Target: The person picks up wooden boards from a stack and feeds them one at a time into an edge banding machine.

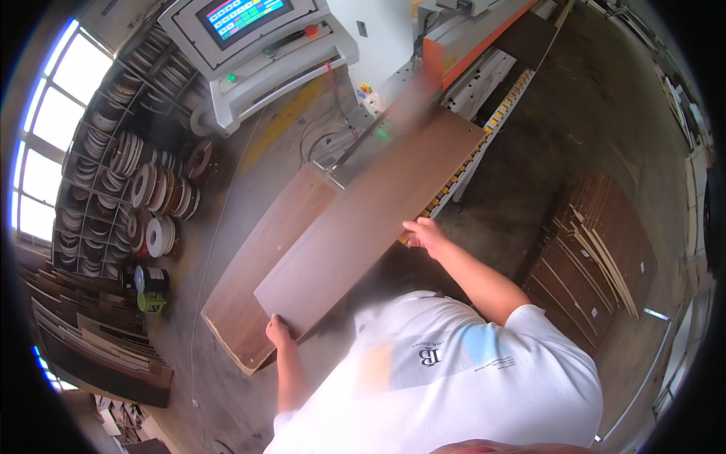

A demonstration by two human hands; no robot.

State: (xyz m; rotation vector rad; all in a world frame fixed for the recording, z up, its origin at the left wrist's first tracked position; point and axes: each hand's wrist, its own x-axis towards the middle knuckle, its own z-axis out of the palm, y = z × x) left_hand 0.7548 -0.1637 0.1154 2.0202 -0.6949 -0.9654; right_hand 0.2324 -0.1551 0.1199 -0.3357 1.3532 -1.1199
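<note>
A long dark brown board (370, 219) lies slanted on the feed bed of an edge-banding machine (484, 53), its far end under the machine's orange-edged housing. My left hand (277, 331) grips the board's near corner. My right hand (425, 233) holds its right edge about midway along, next to the yellow roller strip (484, 140). A second, wider brown panel (257, 265) sits under and left of the board, with its pale raw edge showing at the near end.
A grey control console (249, 45) with a coloured touch screen and a red button stands at the top left. Shelves of edge-band rolls (128, 189) line the left wall. Stacked brown panels (597, 257) lie on the concrete floor at right.
</note>
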